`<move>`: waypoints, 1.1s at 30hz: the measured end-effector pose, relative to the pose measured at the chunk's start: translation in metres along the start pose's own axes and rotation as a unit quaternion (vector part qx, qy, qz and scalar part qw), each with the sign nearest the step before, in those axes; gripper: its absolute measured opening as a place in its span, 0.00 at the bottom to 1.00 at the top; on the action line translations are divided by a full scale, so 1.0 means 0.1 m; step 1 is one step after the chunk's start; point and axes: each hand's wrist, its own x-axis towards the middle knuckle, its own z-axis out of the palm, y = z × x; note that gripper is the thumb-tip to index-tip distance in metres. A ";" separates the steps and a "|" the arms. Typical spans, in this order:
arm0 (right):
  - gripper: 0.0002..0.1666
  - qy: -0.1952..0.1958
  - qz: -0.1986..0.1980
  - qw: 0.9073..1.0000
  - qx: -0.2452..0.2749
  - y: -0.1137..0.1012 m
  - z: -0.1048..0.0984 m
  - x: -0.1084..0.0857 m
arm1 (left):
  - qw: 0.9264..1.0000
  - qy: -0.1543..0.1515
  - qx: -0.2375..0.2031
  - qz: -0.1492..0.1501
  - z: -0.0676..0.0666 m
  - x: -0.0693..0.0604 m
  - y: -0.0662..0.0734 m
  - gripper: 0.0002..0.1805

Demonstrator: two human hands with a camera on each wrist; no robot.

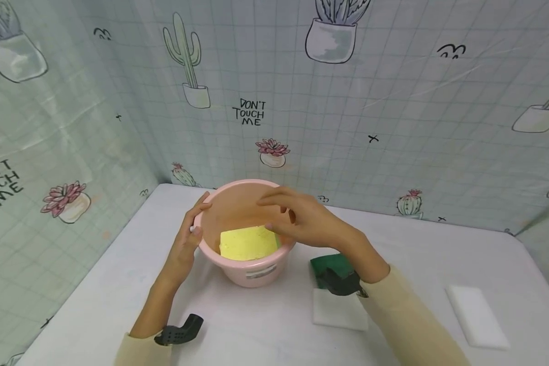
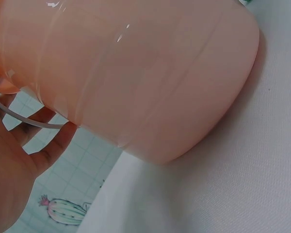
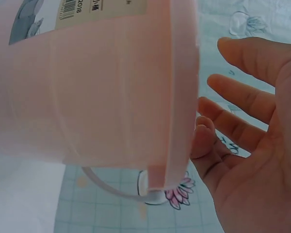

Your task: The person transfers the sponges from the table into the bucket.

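Observation:
A pink plastic bucket [image 1: 256, 272] stands on the white table, with a pale label on its front. My left hand [image 1: 185, 244] grips its rim on the left side, close to the thin handle [image 2: 39, 124] seen in the left wrist view. Inside the bucket lies a yellow sponge [image 1: 247, 244] with a sliver of green along its right edge. Over the right part of the bucket's mouth is my right hand [image 1: 304, 216], its fingers loosely bent and holding nothing. In the right wrist view, the fingers are beside the bucket's rim [image 3: 182, 97].
Right of the bucket lies a green pad [image 1: 331, 264], partly hidden by the right wrist's black strap. A flat white pad [image 1: 338, 308] is just in front of it. Farther right is a white block [image 1: 477, 316]. A cactus-print curtain [image 1: 302, 112] hangs behind the table.

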 end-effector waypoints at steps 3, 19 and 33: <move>0.22 0.037 -0.012 0.999 0.001 0.03 -0.05 -0.09 | 1.000 -0.001 -0.001 0.002 -0.01 0.00 0.00 0.25; 0.26 0.088 0.048 0.995 -0.022 0.44 -0.12 -0.81 | 1.000 0.003 0.001 -0.003 -0.01 0.00 -0.01 0.25; 0.26 0.096 0.074 0.993 0.005 0.80 0.04 -1.33 | 1.000 0.003 0.005 -0.004 0.00 0.00 -0.03 0.25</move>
